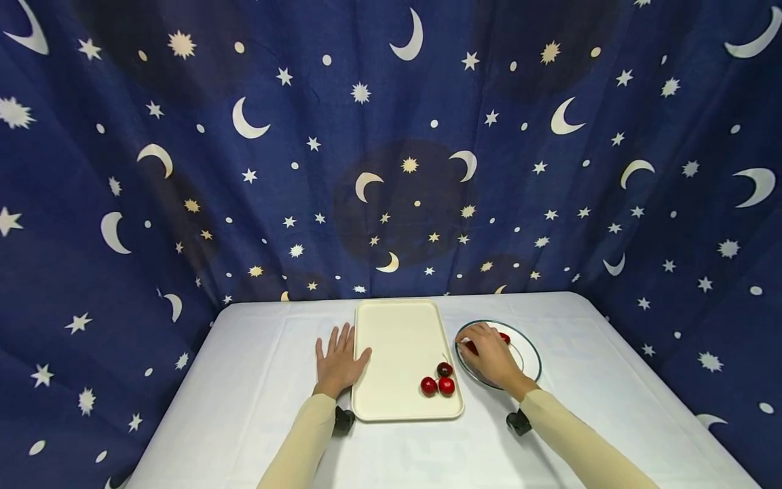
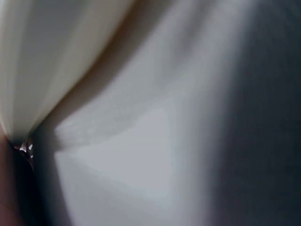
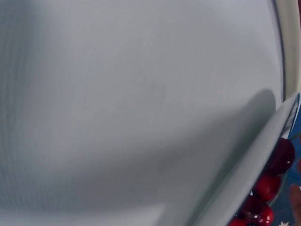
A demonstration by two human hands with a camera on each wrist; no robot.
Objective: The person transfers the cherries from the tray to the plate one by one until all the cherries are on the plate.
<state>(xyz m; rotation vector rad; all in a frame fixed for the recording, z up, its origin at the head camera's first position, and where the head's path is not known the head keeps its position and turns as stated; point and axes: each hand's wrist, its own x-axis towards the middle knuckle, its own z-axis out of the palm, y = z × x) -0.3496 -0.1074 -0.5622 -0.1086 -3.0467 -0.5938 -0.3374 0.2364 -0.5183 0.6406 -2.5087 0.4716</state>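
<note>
On the white tablecloth lies a cream rectangular tray (image 1: 397, 339). My left hand (image 1: 339, 363) rests flat at its left side, fingers spread, with the thumb over the rim. Three cherries, one dark (image 1: 444, 369) and two bright red (image 1: 429, 386), sit in the tray's lower right corner. To the right, my right hand (image 1: 493, 356) is over a white plate (image 1: 530, 353) with a dark rim, its fingers curled down round a dark cherry (image 1: 471, 347). Another red cherry (image 1: 504, 337) shows beyond the hand. The right wrist view shows several cherries (image 3: 268, 186) behind the plate's edge.
White cloth (image 1: 244, 380) covers the table. A dark blue curtain (image 1: 391, 170) with moons and stars hangs behind the table and along its sides. Black wrist cameras (image 1: 519, 422) sit at both sleeves. The left wrist view is mostly blurred cloth.
</note>
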